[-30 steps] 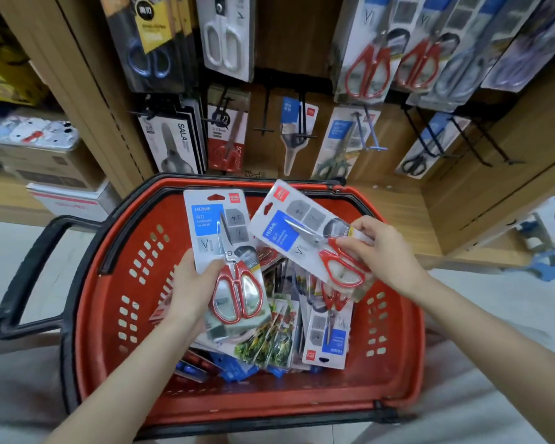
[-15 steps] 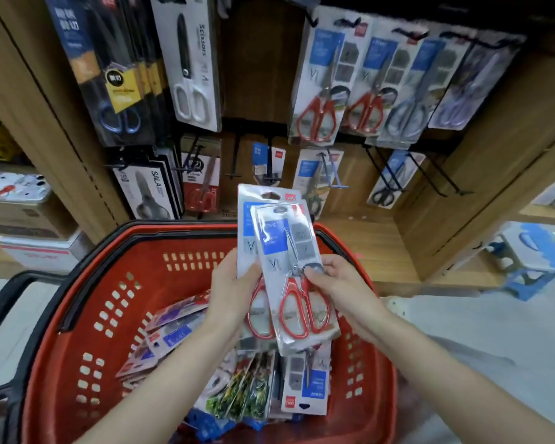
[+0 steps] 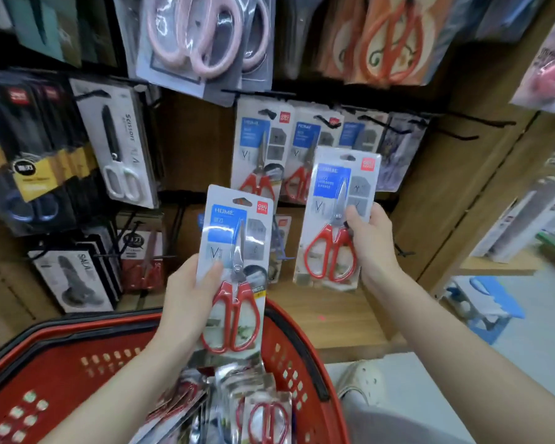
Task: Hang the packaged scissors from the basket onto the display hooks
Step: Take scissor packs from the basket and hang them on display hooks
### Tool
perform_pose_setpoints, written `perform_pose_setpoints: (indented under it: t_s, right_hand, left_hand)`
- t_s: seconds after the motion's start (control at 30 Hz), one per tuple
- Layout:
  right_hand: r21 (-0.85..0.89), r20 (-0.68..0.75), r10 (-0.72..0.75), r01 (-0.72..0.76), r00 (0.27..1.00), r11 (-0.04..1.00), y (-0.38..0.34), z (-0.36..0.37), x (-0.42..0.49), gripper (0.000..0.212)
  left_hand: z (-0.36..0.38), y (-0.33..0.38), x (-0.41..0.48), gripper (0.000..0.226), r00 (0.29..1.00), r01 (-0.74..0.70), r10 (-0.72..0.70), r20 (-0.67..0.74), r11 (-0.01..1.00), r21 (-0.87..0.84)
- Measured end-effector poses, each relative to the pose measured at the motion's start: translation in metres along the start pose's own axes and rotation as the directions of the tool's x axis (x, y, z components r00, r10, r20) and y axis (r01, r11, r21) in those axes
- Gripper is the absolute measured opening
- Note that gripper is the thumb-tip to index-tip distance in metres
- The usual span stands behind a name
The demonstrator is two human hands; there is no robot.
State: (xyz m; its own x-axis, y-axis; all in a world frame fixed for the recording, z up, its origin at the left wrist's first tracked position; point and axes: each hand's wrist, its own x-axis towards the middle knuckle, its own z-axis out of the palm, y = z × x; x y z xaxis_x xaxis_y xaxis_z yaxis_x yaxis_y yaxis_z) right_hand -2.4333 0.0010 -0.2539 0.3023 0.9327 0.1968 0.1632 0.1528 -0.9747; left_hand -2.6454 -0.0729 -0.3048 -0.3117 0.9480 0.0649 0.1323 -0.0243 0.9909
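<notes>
My left hand [image 3: 186, 302] grips one pack of red-handled scissors [image 3: 234, 251] upright above the red basket [image 3: 61, 363]. A second, matching pack [image 3: 334, 219] is raised in my right hand [image 3: 370, 241], higher and to the right, just below the row of black display hooks [image 3: 327, 121]. Several identical packs [image 3: 258, 155] hang on those hooks. More packaged scissors [image 3: 263, 418] lie in the basket below.
Black-and-white scissor packs [image 3: 119, 149] hang at left, pink ones [image 3: 199, 36] above. Bare black hooks [image 3: 474, 123] stick out at right by the wooden side panel. A blue stool [image 3: 484, 302] stands on the floor at right. My shoe [image 3: 359, 382] is beside the basket.
The two packs, stacked together half a second ago, are now apart. My right hand has lifted its pack up and right toward the hooks; the view has tilted upward.
</notes>
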Motion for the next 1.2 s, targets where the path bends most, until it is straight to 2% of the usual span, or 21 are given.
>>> perform_pose_setpoints:
  t_s: [0.2, 0.33, 0.47, 0.6, 0.77, 0.87, 1.0, 1.2]
  right_hand:
    - [-0.040, -0.010, -0.029, 0.029, 1.000, 0.999, -0.008, 0.014, 0.051, 0.024]
    - [-0.060, 0.012, -0.098, 0.099, 0.995, 0.993, -0.005, 0.021, 0.045, 0.009]
    - [-0.004, -0.016, -0.133, 0.133, 0.991, 0.991, -0.003, 0.022, 0.047, 0.018]
    - [0.024, -0.026, -0.080, 0.080, 0.996, 0.997, -0.005, 0.030, 0.067, 0.010]
    - [0.071, 0.013, -0.019, 0.018, 1.000, 0.997, -0.002, 0.036, 0.084, 0.020]
    - [0.023, 0.039, 0.045, -0.046, 0.998, 0.999, -0.004, 0.041, 0.096, 0.031]
    - [0.041, 0.087, 0.144, -0.148, 0.986, 0.988, -0.009, 0.043, 0.113, 0.018]
    - [-0.063, 0.054, 0.184, -0.180, 0.982, 0.982, -0.002, 0.039, 0.123, 0.035]
  left_hand:
    - [0.013, 0.009, 0.026, 0.020, 1.000, -0.016, 0.016, -0.024, 1.000, -0.017]
    - [0.017, 0.011, 0.037, 0.018, 1.000, -0.026, 0.026, -0.012, 0.999, -0.033]
    - [0.019, 0.009, 0.047, 0.020, 1.000, -0.021, 0.020, -0.015, 1.000, -0.016]
    - [0.022, 0.003, 0.053, 0.019, 1.000, -0.007, 0.007, -0.005, 1.000, -0.001]
    - [0.022, -0.002, 0.057, 0.019, 1.000, 0.001, -0.001, 0.006, 1.000, -0.016]
    - [0.021, -0.003, 0.060, 0.018, 1.000, 0.001, -0.001, 0.004, 1.000, -0.012]
    - [0.019, -0.002, 0.062, 0.018, 1.000, 0.008, -0.008, 0.001, 1.000, -0.026]
    - [0.014, 0.002, 0.061, 0.017, 1.000, 0.002, -0.001, 0.009, 0.999, -0.048]
